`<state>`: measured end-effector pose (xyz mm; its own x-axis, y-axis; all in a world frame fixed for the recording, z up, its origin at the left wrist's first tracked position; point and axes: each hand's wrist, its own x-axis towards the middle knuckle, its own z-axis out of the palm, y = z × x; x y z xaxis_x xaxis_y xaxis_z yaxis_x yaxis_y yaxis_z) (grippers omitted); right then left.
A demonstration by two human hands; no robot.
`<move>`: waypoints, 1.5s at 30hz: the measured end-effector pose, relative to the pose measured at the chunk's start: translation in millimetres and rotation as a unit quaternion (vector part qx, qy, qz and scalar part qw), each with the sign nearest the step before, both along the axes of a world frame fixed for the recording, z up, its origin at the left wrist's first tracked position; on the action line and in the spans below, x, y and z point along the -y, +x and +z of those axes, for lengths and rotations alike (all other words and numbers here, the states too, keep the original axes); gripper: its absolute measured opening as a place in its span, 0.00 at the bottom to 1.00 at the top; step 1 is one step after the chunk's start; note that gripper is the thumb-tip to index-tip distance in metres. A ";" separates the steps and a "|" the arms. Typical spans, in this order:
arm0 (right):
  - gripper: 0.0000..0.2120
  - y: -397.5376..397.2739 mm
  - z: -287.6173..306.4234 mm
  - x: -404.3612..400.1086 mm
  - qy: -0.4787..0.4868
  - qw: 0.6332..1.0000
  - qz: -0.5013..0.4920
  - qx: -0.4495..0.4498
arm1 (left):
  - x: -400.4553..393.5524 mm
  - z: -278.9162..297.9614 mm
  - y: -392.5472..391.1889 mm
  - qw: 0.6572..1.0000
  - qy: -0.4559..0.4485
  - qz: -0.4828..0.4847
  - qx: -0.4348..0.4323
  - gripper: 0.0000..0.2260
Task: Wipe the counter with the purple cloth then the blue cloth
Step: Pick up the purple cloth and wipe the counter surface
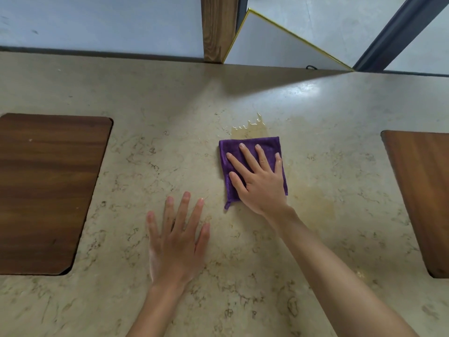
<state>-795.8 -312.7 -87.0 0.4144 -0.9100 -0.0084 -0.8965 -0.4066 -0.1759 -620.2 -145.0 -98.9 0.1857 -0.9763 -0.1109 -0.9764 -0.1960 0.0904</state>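
A folded purple cloth point(247, 148) lies flat on the beige marbled counter point(170, 154). My right hand point(260, 181) presses on top of it, palm down, fingers spread. A yellowish wet spill point(250, 128) sits just beyond the cloth's far edge, and a faint damp smear point(313, 198) runs to the right of the cloth. My left hand point(176, 239) rests flat on the bare counter, to the left of the cloth and nearer to me, fingers apart and holding nothing. No blue cloth is in view.
A dark wooden board point(46, 190) is set in the counter at the left, another wooden board point(422, 195) at the right edge. Along the back runs a wall with a wooden post point(217, 27) and a gold-edged white panel point(272, 45).
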 end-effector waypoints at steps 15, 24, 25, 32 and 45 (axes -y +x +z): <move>0.21 -65.6 6.5 -31.4 -0.002 0.999 -0.021 0.038 | -0.7 11.4 -1.0 1.000 0.017 0.006 -0.016 0.28; 0.21 -38.5 10.4 55.0 0.042 0.969 -0.172 0.175 | 1.4 6.5 0.2 1.000 0.020 0.005 -0.009 0.28; 0.21 -33.6 11.1 62.9 0.047 0.963 -0.182 0.195 | 1.7 5.6 0.4 1.000 0.019 0.005 -0.009 0.28; 0.22 1.1 9.9 113.8 0.078 0.978 -0.151 0.122 | 3.0 1.9 1.3 1.000 0.013 0.003 -0.005 0.28; 0.24 32.5 1.9 71.0 0.055 0.998 -0.026 0.004 | 3.1 1.9 0.4 1.000 0.019 0.002 0.005 0.28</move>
